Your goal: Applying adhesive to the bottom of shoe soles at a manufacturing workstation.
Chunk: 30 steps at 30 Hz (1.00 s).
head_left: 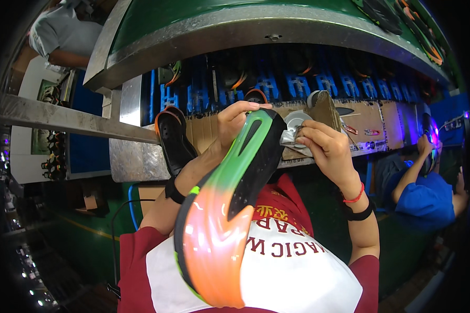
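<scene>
A large shoe sole (216,219), green at one end and fading to glossy orange, with black parts, stands tilted in front of my chest. My left hand (232,122) is closed on the edge of its green end. In my right hand (324,148), thumb and fingertips pinch a small crumpled silvery-grey piece (289,136), held beside the sole's black tip; whether it is cloth or foil I cannot tell. Just behind it sits a round metal dish (297,121) on the bench, partly hidden by the hand. A black sole with an orange edge (171,136) lies to the left.
Flattened cardboard (386,122) covers the bench, carrying small red-handled tools (350,129). A raised cardboard flap (326,112) stands behind my right hand. Blue racks (297,86) line the back under a metal-edged green conveyor (266,32). Co-workers are at right (428,198) and upper left (68,34).
</scene>
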Tool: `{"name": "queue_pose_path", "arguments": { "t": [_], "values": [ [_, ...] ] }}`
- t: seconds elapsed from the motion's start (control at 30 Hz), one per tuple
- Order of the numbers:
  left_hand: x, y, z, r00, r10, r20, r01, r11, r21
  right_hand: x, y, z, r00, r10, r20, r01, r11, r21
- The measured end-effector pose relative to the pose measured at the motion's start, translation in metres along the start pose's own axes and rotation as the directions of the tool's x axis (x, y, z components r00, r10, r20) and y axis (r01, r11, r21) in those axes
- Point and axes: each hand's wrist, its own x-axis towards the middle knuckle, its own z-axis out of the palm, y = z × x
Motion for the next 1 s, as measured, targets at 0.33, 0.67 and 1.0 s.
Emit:
{"name": "queue_pose_path", "arguments": {
  "t": [0.33, 0.67, 1.0],
  "values": [
    [-0.005, 0.005, -0.036, 0.889, 0.011, 0.458, -0.312, 0.747, 0.588, 0.003, -0.006, -0.002, 0.995, 0.032, 0.096, -0.049, 0.983, 0.179],
    [-0.016, 0.015, -0.057, 0.865, 0.044, 0.500, -0.371, 0.728, 0.576, 0.005, -0.010, -0.004, 0.989, 0.008, 0.147, -0.042, 0.973, 0.227],
    [0.013, -0.008, -0.058, 0.834, 0.090, 0.544, -0.445, 0.693, 0.567, 0.004, -0.009, -0.002, 0.988, -0.010, 0.156, -0.042, 0.943, 0.329]
  ]
}}
